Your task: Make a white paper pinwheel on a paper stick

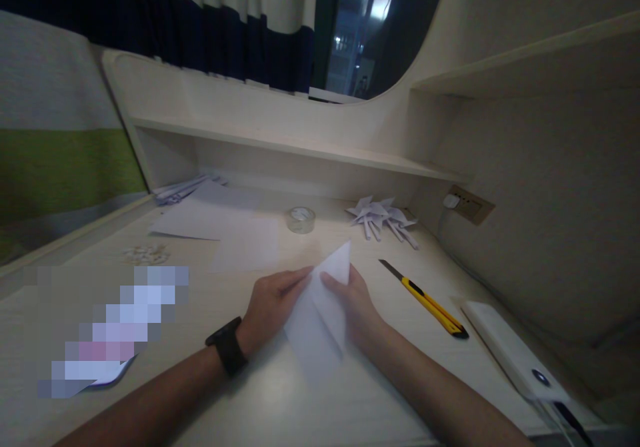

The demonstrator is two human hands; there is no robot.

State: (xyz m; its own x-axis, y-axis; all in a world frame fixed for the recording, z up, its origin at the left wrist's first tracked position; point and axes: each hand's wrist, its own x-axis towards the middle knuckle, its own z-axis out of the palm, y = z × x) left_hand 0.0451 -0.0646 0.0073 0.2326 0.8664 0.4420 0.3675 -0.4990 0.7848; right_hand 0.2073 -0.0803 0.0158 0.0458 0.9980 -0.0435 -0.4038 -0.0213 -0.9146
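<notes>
- a folded white sheet of paper lies on the pale desk right in front of me, one corner lifted, pinned so the fold stays put.
- my left hand lies flat, fingers pressing the paper's left edge; a black watch sits on that wrist.
- my right hand holds the right side, thumb on top, fingers tucked beneath.
- beside it lies a yellow utility knife; beyond, a tape roll, folded paper pinwheels and loose sheets.
</notes>
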